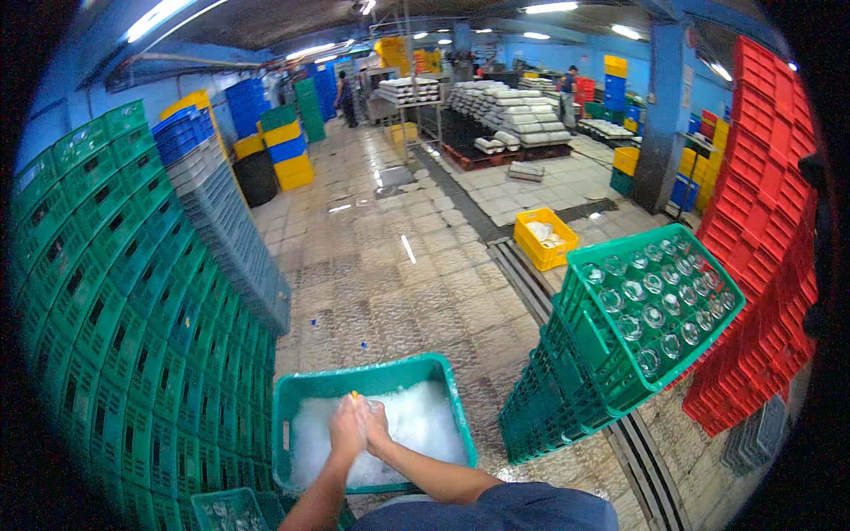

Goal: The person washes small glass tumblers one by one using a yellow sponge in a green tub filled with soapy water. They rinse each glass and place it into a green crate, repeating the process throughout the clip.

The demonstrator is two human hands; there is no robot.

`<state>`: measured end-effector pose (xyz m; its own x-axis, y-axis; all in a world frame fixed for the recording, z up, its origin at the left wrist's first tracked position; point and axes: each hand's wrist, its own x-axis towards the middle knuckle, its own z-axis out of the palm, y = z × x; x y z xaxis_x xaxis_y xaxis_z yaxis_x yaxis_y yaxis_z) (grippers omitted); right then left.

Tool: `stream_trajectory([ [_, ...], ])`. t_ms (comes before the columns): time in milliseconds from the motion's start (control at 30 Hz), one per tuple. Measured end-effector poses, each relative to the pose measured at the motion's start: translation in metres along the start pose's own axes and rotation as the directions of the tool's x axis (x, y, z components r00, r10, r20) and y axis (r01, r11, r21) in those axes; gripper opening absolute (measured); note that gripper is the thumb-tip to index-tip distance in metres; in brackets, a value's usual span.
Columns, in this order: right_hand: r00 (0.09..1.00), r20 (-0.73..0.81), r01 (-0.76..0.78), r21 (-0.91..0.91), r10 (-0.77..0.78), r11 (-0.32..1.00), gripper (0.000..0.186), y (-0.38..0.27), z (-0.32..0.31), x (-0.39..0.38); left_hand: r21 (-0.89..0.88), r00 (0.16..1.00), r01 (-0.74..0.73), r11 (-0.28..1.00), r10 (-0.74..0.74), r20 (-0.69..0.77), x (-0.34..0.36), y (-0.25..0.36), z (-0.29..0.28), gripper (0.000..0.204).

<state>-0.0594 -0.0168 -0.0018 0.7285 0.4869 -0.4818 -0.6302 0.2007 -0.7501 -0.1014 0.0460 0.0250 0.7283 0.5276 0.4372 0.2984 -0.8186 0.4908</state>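
Both of my hands meet above a green plastic tub (447, 389) full of white suds (412, 416). My left hand (346, 430) is closed, pressed against the right one. My right hand (375, 423) is closed too, its fingers curled in beside the left. A small bit of yellow-orange (354, 396) shows at the tips of the fingers. What it belongs to is hidden between my hands, and I cannot make out its kind. Foam lies close around and below my fingers.
Stacked green crates (133, 292) rise at my left. To the right, a green crate of clear glasses (655, 305) tops a stack, with tall red crates (748, 203) beyond. A yellow crate (546, 257) stands on the wet tiled floor (381, 283), by a drain channel (522, 283).
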Motion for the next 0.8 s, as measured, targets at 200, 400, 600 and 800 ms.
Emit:
stream_trajectory([
  [200, 0.918, 0.335, -0.330, 0.345, 0.213, 0.879, 0.067, -0.020, -0.013, 0.004, -0.820, 0.875, 0.471, 0.325, -0.285, 0.390, 0.013, -0.002, -0.005, 0.028],
  [400, 0.867, 0.475, -0.258, 0.173, 0.149, 0.951, 0.048, -0.020, -0.006, 0.000, -0.341, 0.947, 0.307, 0.888, -0.249, 0.204, 0.042, -0.033, -0.014, 0.023],
  [600, 0.995, -0.081, 0.094, 0.451, -0.064, 0.887, 0.018, -0.017, -0.004, 0.010, -0.442, 0.997, -0.044, 0.896, 0.071, 0.043, 0.006, 0.004, -0.016, 0.020],
  [800, 0.991, -0.036, 0.126, 0.621, -0.132, 0.774, 0.051, -0.018, 0.011, 0.023, -0.964, 0.772, 0.259, 0.060, -0.613, 0.169, -0.004, 0.037, -0.018, 0.015],
])
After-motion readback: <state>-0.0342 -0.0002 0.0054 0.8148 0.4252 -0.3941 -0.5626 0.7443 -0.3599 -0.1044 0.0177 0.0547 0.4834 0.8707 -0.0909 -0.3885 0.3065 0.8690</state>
